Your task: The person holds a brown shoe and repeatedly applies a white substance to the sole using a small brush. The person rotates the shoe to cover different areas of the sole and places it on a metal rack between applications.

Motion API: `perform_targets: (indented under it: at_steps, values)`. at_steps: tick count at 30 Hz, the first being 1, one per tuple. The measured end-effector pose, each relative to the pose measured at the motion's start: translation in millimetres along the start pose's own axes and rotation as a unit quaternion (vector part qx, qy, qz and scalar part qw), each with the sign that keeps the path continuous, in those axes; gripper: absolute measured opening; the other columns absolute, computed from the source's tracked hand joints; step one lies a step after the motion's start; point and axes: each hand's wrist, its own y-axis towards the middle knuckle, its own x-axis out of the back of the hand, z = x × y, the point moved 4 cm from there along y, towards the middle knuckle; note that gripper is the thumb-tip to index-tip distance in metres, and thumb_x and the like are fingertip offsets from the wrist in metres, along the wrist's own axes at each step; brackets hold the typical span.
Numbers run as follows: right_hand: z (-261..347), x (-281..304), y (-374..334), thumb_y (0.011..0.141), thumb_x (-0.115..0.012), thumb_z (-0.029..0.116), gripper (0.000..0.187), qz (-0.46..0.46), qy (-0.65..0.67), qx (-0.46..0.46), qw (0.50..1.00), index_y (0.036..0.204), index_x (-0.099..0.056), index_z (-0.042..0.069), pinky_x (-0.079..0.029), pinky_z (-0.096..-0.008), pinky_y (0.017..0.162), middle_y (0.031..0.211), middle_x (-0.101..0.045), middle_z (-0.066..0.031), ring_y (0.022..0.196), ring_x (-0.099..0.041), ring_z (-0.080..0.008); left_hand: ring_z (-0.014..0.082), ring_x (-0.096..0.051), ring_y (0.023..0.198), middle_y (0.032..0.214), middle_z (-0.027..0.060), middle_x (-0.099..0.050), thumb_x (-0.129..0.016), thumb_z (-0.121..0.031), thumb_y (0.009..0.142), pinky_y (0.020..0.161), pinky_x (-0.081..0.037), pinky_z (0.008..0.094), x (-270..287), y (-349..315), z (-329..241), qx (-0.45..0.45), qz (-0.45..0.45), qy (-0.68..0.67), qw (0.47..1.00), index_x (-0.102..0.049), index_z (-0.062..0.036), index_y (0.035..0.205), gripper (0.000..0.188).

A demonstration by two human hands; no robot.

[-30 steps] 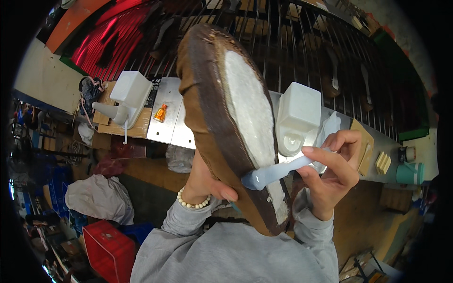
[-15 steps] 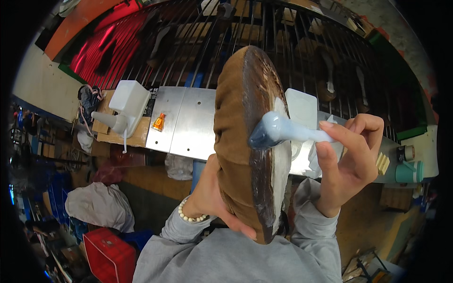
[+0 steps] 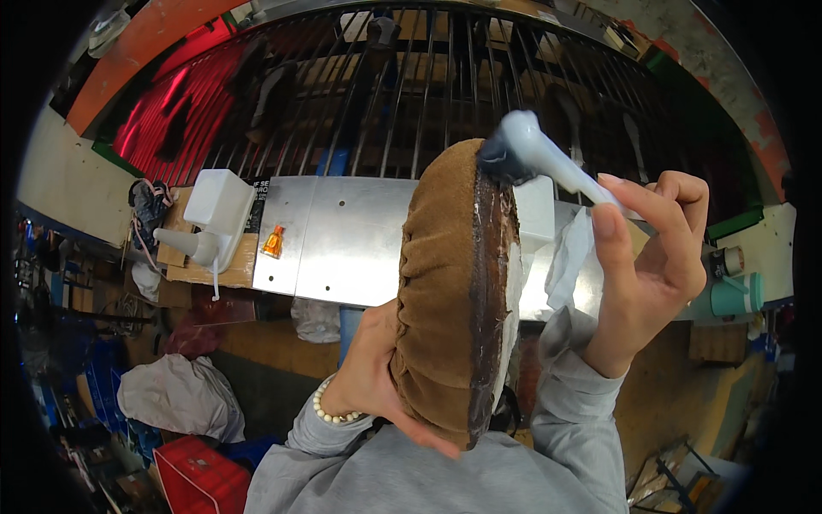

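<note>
A brown suede shoe [image 3: 435, 283] without an outsole stands on edge in front of me, gathered at its side. A dark, wet-looking band runs along its bottom rim, beside a pale underside. My left hand [image 3: 374, 364] is wrapped round the shoe's near, lower end. In my right hand [image 3: 651, 244] the fingertips pinch the white handle of a brush [image 3: 548, 158]. The brush's dark bristles touch the rim near the shoe's far, upper end. Most of the underside is turned away from view.
Behind the shoe runs a metal bench top [image 3: 351, 231], with a barred rack [image 3: 411, 94] beyond. A white spouted bottle [image 3: 218, 206] and small orange bottle [image 3: 273, 242] are at left; a teal mug [image 3: 736, 294] is at right. Below left lie a white sack [image 3: 180, 398] and red crate [image 3: 201, 475].
The brush has moved away from me along the rim, from the shoe's middle to near its far end. The shoe has turned, showing more of its suede side and less underside.
</note>
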Motion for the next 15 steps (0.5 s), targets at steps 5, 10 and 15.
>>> perform_targets:
  at_steps: [5, 10, 15]
  values:
    - [-10.9, -0.5, -3.6, 0.055, -0.092, 0.018, 0.038, 0.020, 0.111, 0.020, 0.993, 0.091, -0.081, 0.011, -0.034, -0.0266, 0.066, 0.091, -0.041, -0.0014, 0.079, -0.041, -0.0151, 0.0276, -0.065, 0.110, 0.123, 0.0156, -0.063, -0.100, -0.056, 0.041, 0.097, -0.050, 0.0358, -1.9, -2.1, -3.8, -0.020, -0.039, 0.002, 0.999, -0.056, 0.0073, 0.127, 0.115]
    - [-14.6, 1.3, -10.1, 0.051, -0.093, 0.027, 0.042, 0.053, 0.143, 0.027, 0.988, 0.088, -0.082, 0.013, -0.034, -0.0281, 0.066, 0.089, -0.038, -0.0006, 0.079, -0.041, -0.0159, 0.0281, -0.064, 0.111, 0.124, 0.0168, -0.062, -0.100, -0.056, 0.041, 0.098, -0.049, 0.0356, 1.9, 1.2, -6.4, -0.019, -0.034, 0.023, 0.999, -0.054, 0.0082, 0.128, 0.118]
    - [-18.6, 0.9, -12.6, 0.047, -0.094, 0.036, 0.046, 0.083, 0.162, 0.059, 0.982, 0.087, -0.083, 0.015, -0.032, -0.0282, 0.065, 0.088, -0.036, 0.0000, 0.078, -0.041, -0.0163, 0.0269, -0.063, 0.113, 0.128, 0.0172, -0.060, -0.101, -0.054, 0.040, 0.099, -0.048, 0.0347, 1.2, -0.3, -4.3, 0.008, -0.021, 0.011, 1.000, -0.046, 0.0088, 0.135, 0.127]
